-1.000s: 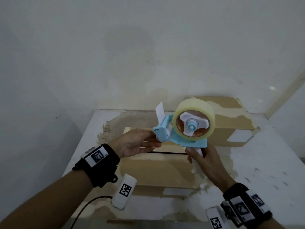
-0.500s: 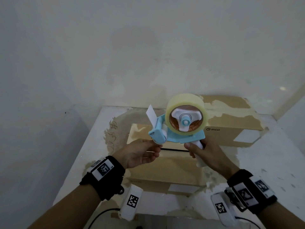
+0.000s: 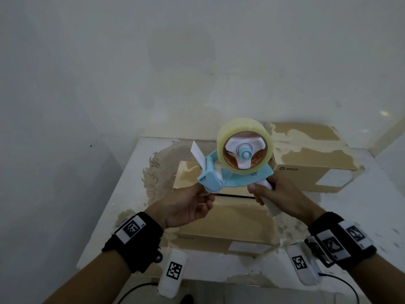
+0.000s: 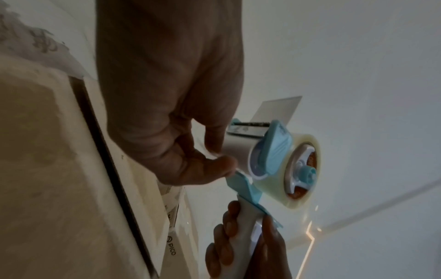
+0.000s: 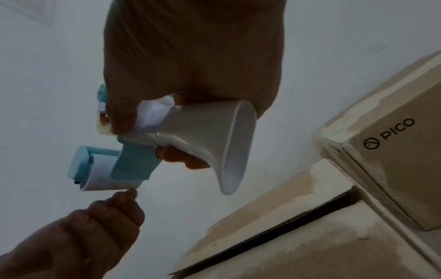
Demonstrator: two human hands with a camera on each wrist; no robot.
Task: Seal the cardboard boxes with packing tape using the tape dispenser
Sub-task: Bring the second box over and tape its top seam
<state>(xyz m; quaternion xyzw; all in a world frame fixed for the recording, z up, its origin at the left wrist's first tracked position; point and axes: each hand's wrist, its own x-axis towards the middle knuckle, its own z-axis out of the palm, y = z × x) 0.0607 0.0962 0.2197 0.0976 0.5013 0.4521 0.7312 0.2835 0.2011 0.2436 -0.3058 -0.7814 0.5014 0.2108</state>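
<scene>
A light-blue tape dispenser (image 3: 238, 174) with a white handle (image 5: 214, 132) and a clear tape roll (image 3: 244, 130) is held in the air above the near cardboard box (image 3: 230, 220). My right hand (image 3: 282, 198) grips the handle. At the dispenser's front roller, my left hand (image 3: 188, 205) pinches the loose tape end between thumb and forefinger (image 4: 222, 164). A white flap (image 3: 197, 153) sticks up from the front. The near box's top flaps meet at a dark open seam (image 3: 236, 195). A second box (image 3: 317, 154) marked PICO stands behind it to the right.
Both boxes sit on a white table (image 3: 135, 194) with worn brown patches, close to a white wall (image 3: 197, 62). The table's left edge drops off beside my left forearm. White tagged pods (image 3: 173, 270) with cables hang under both wrists.
The dispenser stays in both hands above the near box. My left fingers have slipped lower, under the front roller. The view has shifted a little.
</scene>
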